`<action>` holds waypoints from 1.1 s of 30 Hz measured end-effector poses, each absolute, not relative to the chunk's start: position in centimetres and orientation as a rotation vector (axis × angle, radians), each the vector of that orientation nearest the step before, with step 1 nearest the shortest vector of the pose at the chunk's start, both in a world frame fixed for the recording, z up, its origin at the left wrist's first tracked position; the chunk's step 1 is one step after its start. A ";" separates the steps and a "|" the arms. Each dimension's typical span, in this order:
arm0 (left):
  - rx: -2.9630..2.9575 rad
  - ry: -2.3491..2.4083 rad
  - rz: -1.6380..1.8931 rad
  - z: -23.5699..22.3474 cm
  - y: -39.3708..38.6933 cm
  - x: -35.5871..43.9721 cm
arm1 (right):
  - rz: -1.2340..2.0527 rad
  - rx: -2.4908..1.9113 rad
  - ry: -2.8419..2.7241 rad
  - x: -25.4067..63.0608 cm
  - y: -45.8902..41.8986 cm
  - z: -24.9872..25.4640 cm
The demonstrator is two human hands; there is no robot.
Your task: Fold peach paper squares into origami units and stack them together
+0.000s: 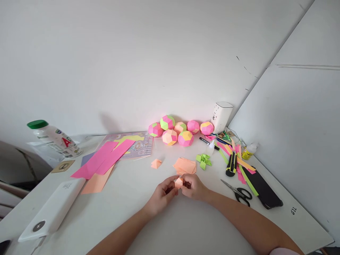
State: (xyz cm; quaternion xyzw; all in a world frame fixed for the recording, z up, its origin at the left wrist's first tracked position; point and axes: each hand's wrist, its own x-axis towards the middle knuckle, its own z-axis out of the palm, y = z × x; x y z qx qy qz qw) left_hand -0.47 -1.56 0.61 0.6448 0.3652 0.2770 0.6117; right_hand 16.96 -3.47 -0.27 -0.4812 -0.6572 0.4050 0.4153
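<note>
Centrally, folded peach paper (179,182), between fingers (170,180)

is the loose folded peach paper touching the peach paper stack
Apart; the head view shows white tabletop between the loose folded paper and the peach paper stack.

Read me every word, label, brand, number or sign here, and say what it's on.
"A", big and red, on the white bottle; its other print is too small.
Perhaps "022", handwritten sideways on the table.
Too small or blurred: marks on the marker, yellow-labelled bottle, white machine, brown square and purple sheet.
</note>
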 end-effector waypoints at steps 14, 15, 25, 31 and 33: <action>1.335 0.820 0.666 0.1 -1.1 -0.9 | 1.284 -1.154 -1.504 17.7 -3.4 -0.5; 1.335 0.819 0.667 0.0 -1.1 -1.0 | 1.310 -1.135 -1.499 17.8 -3.4 -0.5; 1.395 0.782 0.675 0.3 -1.2 -0.7 | 1.167 -1.144 -1.699 17.6 -3.4 0.0; 1.410 0.774 0.594 0.8 -0.9 -0.7 | 1.197 -1.146 -1.646 17.6 -3.4 -0.2; 1.415 0.811 0.594 0.7 -0.8 -0.6 | 1.180 -1.133 -1.656 17.6 -3.4 -0.3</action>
